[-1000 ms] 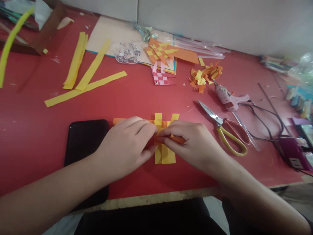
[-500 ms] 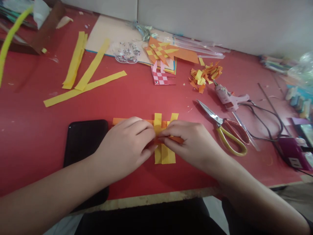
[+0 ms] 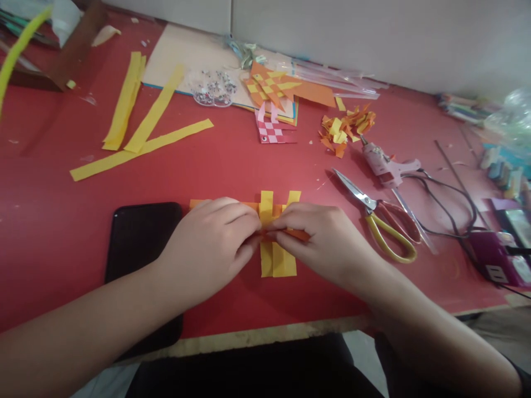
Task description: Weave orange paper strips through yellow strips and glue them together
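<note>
Has a red table [image 3: 232, 166] underneath, with the left hand [image 3: 211, 249] and right hand [image 3: 338, 240] facing each other over it. Covers part of a phone [image 3: 136, 237] with the left forearm, at 9 o'clock from the weave [image 3: 284, 264]. Has that weave under and between the fingers, with yellow ends showing at 12 and 6. Pinches an orange strip [image 3: 299, 235] in the right fingers, with long axis roughly 9 to 3 and a stretch showing toward 3 from the fingertips. Reaches that strip most nearly with the right hand. Curls the left fingers together onto the weave from 9; cannot tell whether pinching or only pressing. Shows loose strips [image 3: 155, 145] at 10, scissors [image 3: 369, 204] at 3, a glue gun [image 3: 381, 165] at 2, a paper fish [image 3: 271, 132] at 12.
</note>
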A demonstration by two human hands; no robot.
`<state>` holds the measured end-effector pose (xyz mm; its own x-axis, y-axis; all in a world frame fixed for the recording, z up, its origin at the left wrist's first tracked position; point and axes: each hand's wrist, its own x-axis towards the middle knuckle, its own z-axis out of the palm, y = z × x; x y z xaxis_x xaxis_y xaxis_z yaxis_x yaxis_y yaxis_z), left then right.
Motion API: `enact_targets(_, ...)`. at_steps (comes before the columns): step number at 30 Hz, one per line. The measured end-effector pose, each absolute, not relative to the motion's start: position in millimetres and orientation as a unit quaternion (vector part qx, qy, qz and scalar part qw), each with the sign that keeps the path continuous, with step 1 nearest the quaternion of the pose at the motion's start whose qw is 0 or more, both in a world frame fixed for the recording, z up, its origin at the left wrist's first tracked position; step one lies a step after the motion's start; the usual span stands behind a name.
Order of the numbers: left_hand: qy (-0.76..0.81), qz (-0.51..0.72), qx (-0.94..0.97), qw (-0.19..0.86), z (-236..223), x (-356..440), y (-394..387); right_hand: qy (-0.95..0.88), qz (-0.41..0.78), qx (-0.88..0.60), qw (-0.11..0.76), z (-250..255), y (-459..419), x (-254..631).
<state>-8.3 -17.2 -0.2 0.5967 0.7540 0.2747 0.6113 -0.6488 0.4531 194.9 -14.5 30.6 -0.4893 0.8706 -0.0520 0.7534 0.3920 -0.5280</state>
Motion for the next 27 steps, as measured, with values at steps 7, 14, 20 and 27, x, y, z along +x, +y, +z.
enact_targets(7, 0.369, 0.235, 0.89, 0.126, -1.2, -9.2, -18.5, -0.827, 0.248, -0.491, 0.113, 29.8, -15.4, 195.2)
enact_targets(14, 0.378, 0.211, 0.893, 0.122, 0.6, -7.4, -18.8, -0.817, 0.25, -0.507, 0.109, 31.1, -15.3, 194.6)
enact_targets(20, 0.381, 0.21, 0.894, 0.105, 0.1, -5.4, -20.1, -0.798, 0.237, -0.546, 0.095, 39.1, -20.8, 204.5)
enact_targets(27, 0.374, 0.224, 0.895, 0.098, 2.9, -5.1, -21.5, -0.788, 0.235, -0.559, 0.104, 33.0, -26.2, 223.1)
